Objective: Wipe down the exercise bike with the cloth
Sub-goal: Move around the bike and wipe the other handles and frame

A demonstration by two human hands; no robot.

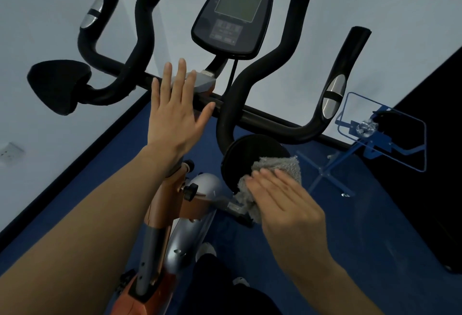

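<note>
The exercise bike fills the middle of the head view, with black handlebars, a dark console and an orange and silver frame. My right hand presses a grey cloth flat against the black right elbow pad. My left hand is spread open, fingers apart, in front of the handlebar crossbar below the console; it holds nothing. The left elbow pad is at the far left.
A blue metal stand with a wire frame is to the right of the bike on the blue floor. A pale wall lies behind the bike. A black panel is at the right edge.
</note>
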